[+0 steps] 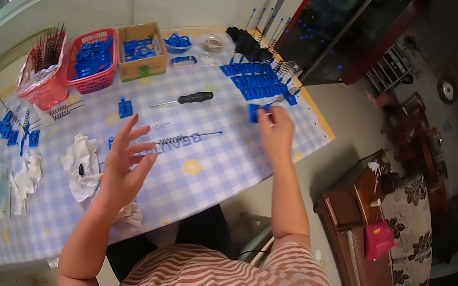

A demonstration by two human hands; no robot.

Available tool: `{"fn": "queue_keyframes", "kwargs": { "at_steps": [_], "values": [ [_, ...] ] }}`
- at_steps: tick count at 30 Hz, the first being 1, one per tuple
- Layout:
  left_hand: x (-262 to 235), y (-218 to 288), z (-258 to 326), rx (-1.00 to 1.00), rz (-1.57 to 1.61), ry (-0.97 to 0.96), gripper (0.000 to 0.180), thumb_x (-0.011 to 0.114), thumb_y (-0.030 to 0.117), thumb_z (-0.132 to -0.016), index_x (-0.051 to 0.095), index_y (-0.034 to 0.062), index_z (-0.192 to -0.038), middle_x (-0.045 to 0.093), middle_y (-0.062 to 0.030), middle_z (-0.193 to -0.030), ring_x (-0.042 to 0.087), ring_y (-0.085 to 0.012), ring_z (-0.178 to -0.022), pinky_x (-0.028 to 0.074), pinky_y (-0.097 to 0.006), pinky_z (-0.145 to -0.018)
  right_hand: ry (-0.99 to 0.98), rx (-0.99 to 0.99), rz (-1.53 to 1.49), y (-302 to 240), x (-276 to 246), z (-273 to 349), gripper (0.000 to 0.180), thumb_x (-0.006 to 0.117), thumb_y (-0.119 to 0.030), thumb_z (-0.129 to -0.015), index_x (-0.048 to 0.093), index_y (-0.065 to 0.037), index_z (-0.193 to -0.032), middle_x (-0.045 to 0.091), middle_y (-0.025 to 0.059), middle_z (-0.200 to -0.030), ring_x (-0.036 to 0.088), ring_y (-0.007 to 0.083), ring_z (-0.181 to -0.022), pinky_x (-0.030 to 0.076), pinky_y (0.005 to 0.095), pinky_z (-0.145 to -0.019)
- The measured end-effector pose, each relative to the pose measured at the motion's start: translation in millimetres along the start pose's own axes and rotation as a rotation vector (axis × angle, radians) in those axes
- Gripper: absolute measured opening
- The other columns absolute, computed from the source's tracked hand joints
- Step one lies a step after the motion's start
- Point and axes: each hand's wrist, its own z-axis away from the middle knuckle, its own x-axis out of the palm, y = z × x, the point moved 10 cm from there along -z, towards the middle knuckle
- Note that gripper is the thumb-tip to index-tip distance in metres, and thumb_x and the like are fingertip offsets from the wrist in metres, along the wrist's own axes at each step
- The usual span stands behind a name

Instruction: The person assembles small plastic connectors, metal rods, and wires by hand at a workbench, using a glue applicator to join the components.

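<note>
My right hand [275, 128] is closed on a blue plastic piece [253, 113] at the table's right side, just in front of rows of similar blue pieces [257, 81]. My left hand [127, 165] is raised over the near part of the table, its fingers spread and holding nothing. Beyond its fingertips lies a single blue plastic part [125, 107]. To its right, a thin rod with a black spring [171, 141] and a small blue tip rests on the checked cloth. Farther back lies a screwdriver [195, 97] with a black handle.
Along the back edge stand a red basket [109, 71] and a cardboard box [157, 67] of blue parts, beside a pink basket [46, 97] of springs. Crumpled white paper [82, 164] and several spring assemblies [16, 128] lie at left. Upright rods [271, 20] rise at the far right corner.
</note>
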Motion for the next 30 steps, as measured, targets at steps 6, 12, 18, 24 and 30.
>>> {"fn": "queue_keyframes", "kwargs": {
  "at_steps": [6, 12, 18, 24, 30],
  "values": [
    [-2, -6, -3, -0.022, -0.046, -0.004, 0.067, 0.063, -0.001, -0.087, 0.033, 0.0101, -0.146, 0.051, -0.02, -0.131, 0.062, -0.0229, -0.107, 0.052, -0.032, -0.084, 0.046, 0.112, 0.273, 127, -25, -40, 0.018, 0.067, -0.018, -0.081, 0.067, -0.001, -0.085, 0.066, 0.0183, -0.083, 0.064, 0.0358, -0.073, 0.051, 0.0421, -0.067],
    [-5, -10, -4, 0.005, -0.058, -0.002, 0.061, 0.063, -0.001, -0.087, 0.04, 0.0081, -0.142, 0.054, -0.0178, -0.13, 0.062, -0.0206, -0.106, 0.052, -0.03, -0.084, -0.021, 0.19, 0.27, 167, -8, -60, 0.021, 0.067, -0.022, -0.08, 0.068, -0.002, -0.086, 0.068, 0.0193, -0.081, 0.065, 0.0368, -0.076, 0.051, 0.043, -0.07],
    [-6, -14, -3, 0.001, -0.072, -0.014, 0.057, 0.063, -0.001, -0.087, 0.043, 0.0075, -0.14, 0.055, -0.0176, -0.129, 0.062, -0.0204, -0.106, 0.051, -0.03, -0.087, -0.063, 0.233, 0.309, 175, 3, -74, 0.02, 0.067, -0.021, -0.08, 0.069, -0.002, -0.088, 0.068, 0.0201, -0.082, 0.065, 0.0368, -0.078, 0.051, 0.0429, -0.071],
    [-5, -14, -3, 0.008, -0.065, -0.016, 0.056, 0.063, -0.001, -0.087, 0.044, 0.007, -0.139, 0.055, -0.0175, -0.129, 0.062, -0.0206, -0.106, 0.051, -0.031, -0.087, -0.09, 0.206, 0.33, 175, 6, -76, 0.019, 0.066, -0.018, -0.081, 0.069, -0.002, -0.09, 0.068, 0.0209, -0.084, 0.065, 0.0372, -0.081, 0.051, 0.0435, -0.074],
    [-5, -13, -3, 0.007, -0.067, -0.021, 0.056, 0.063, -0.002, -0.087, 0.044, 0.007, -0.139, 0.055, -0.0167, -0.129, 0.062, -0.0204, -0.106, 0.05, -0.031, -0.087, 0.013, 0.179, 0.296, 162, -6, -66, 0.026, 0.065, -0.019, -0.082, 0.069, -0.003, -0.102, 0.068, 0.0212, -0.093, 0.065, 0.038, -0.087, 0.051, 0.0435, -0.078]
  ]
}}
